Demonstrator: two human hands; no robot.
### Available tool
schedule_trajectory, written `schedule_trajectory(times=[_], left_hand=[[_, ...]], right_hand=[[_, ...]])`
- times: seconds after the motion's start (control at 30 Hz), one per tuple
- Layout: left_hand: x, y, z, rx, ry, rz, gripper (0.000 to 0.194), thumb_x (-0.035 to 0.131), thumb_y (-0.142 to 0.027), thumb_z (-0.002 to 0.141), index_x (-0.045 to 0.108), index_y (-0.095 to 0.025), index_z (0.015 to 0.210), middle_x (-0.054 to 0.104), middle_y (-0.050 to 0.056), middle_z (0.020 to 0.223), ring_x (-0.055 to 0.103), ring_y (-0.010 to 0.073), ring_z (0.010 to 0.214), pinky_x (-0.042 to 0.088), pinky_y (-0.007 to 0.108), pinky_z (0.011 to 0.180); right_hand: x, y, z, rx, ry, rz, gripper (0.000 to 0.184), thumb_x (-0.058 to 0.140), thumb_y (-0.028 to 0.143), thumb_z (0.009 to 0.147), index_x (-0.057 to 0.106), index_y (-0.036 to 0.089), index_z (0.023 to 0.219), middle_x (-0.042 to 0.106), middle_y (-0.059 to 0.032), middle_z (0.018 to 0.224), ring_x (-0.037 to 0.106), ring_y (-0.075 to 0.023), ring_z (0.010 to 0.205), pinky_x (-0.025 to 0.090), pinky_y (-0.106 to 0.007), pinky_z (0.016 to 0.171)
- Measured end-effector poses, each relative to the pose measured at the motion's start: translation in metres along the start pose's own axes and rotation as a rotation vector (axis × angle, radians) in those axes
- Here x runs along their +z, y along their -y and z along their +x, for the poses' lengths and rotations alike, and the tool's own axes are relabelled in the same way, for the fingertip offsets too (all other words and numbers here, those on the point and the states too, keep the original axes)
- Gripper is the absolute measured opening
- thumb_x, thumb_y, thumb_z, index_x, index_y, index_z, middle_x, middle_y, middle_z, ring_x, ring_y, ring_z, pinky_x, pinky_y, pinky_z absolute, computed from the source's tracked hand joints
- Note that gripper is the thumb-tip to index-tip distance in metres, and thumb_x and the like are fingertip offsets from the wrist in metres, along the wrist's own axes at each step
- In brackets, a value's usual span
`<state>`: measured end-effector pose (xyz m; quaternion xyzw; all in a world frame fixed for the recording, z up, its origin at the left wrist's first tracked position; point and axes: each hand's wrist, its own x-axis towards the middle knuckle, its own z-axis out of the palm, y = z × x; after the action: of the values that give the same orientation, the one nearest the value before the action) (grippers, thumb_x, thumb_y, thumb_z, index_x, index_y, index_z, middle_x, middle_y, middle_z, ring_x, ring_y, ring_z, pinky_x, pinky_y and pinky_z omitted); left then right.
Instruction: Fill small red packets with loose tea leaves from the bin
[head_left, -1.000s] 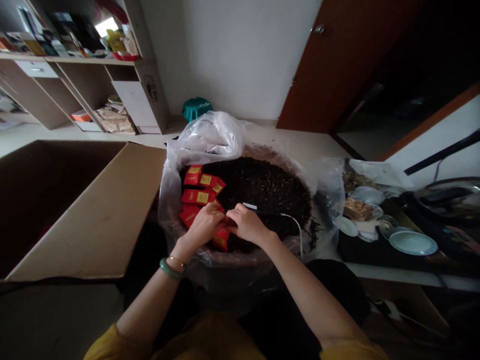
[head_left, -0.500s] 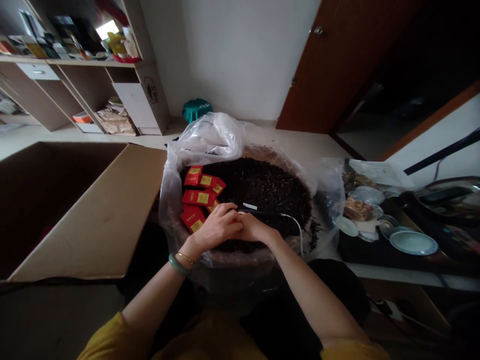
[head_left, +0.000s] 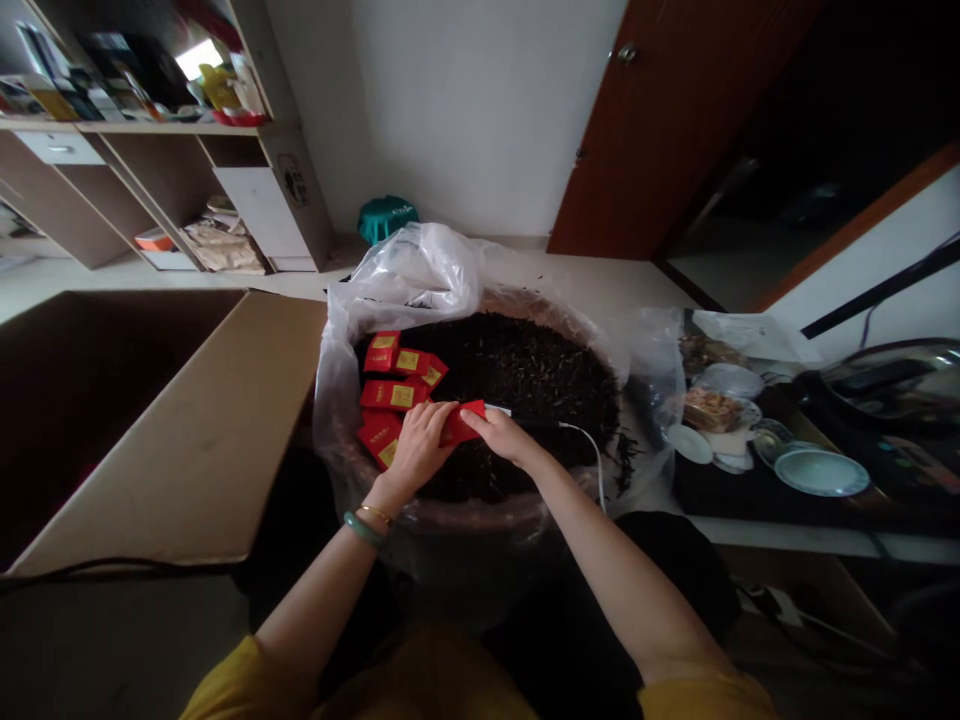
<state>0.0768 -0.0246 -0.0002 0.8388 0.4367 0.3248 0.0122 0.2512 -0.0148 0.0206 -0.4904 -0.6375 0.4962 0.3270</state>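
A big round basket lined with clear plastic (head_left: 420, 275) holds a heap of dark loose tea leaves (head_left: 532, 375). Several small red packets with gold labels (head_left: 394, 375) lie on its left side. My left hand (head_left: 420, 445) and my right hand (head_left: 502, 435) meet over the tea, both closed on one red packet (head_left: 463, 420) held between them. A jade bangle and a gold bracelet ring my left wrist. A thin black tool with a white cord (head_left: 581, 435) lies on the leaves just beyond my right hand.
A large open cardboard box (head_left: 172, 440) stands at the left. At the right a dark tray carries plates and small dishes (head_left: 821, 470), with a metal pot (head_left: 892, 375) behind. Shelves (head_left: 150, 110), a green stool (head_left: 386, 215) and a brown door (head_left: 675, 120) are further back.
My hands have moved from the basket's near rim up over the tea. The red packet, hidden under my hands half a second ago, now shows between them.
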Motion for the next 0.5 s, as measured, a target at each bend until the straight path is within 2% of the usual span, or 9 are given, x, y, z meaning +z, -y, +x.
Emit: schedule_trajectory(times=[0.2,0.3,0.4,0.5], left_hand=[[0.0,0.0,-0.001,-0.072,-0.026,-0.052,0.066,0.075,-0.039,0.069,0.048,-0.02,0.126,0.056,0.01,0.112,0.051,0.0274,0.104,0.044,0.044,0.093],[-0.003,0.003,0.0,-0.107,-0.028,-0.039,0.06,0.075,-0.037,0.069,0.052,-0.02,0.122,0.057,0.009,0.108,0.051,0.0265,0.1,0.043,0.044,0.093],[-0.009,0.004,0.006,-0.142,0.038,0.059,0.051,0.073,-0.035,0.07,0.057,-0.021,0.116,0.059,0.008,0.103,0.05,0.0281,0.098,0.042,0.046,0.089],[-0.013,0.0,0.01,-0.158,0.118,0.149,0.055,0.075,-0.036,0.066,0.058,-0.02,0.116,0.059,0.01,0.104,0.049,0.0311,0.099,0.044,0.046,0.085]], right_hand=[[0.002,-0.004,0.002,0.005,-0.003,-0.023,0.041,0.044,0.048,0.088,0.066,0.014,0.087,0.069,-0.0048,0.083,0.061,-0.0229,0.086,0.045,-0.037,0.086],[0.004,-0.006,0.003,0.012,0.012,0.049,0.038,0.045,0.046,0.089,0.067,0.015,0.094,0.07,-0.0052,0.089,0.061,-0.0223,0.09,0.046,-0.038,0.088],[0.006,-0.01,0.004,0.025,-0.003,0.106,0.036,0.048,0.043,0.088,0.067,0.015,0.098,0.071,-0.005,0.093,0.062,-0.0222,0.093,0.044,-0.039,0.093],[0.007,-0.012,0.006,0.055,-0.008,0.105,0.035,0.05,0.042,0.088,0.068,0.015,0.101,0.071,-0.0055,0.097,0.061,-0.0231,0.097,0.042,-0.042,0.097]])
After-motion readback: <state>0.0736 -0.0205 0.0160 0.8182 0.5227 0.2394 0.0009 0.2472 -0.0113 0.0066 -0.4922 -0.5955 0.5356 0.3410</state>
